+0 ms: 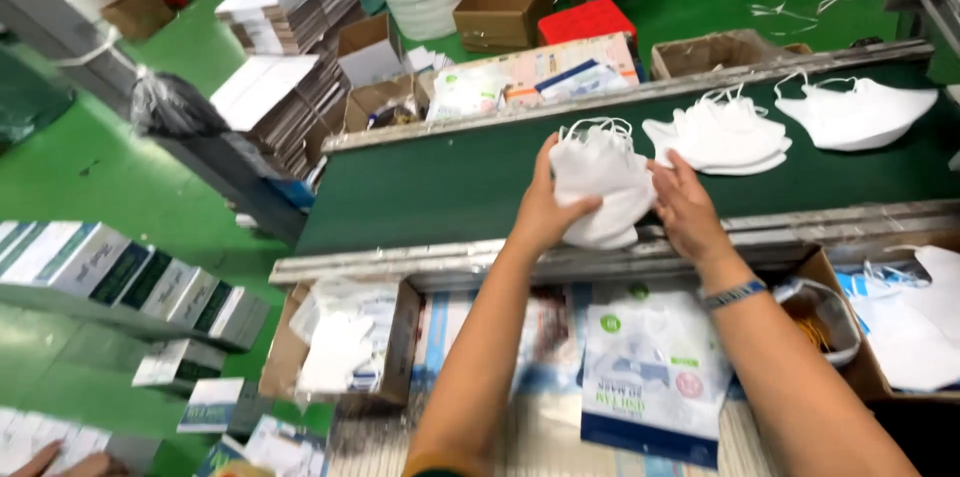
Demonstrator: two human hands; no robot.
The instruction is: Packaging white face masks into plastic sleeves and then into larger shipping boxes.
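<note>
My left hand and my right hand grip a stack of white face masks from both sides, over the near edge of a dark green conveyor belt. Further right on the belt lie a second pile of white masks and a third, ear loops showing. Below my arms a white and blue printed pouch lies flat on the work surface. A blue band sits on my right wrist.
A cardboard box with clear bags stands at the lower left, another box with white material at the right. Stacks of flat cartons, brown boxes, a red crate and rows of small boxes stand on the green floor.
</note>
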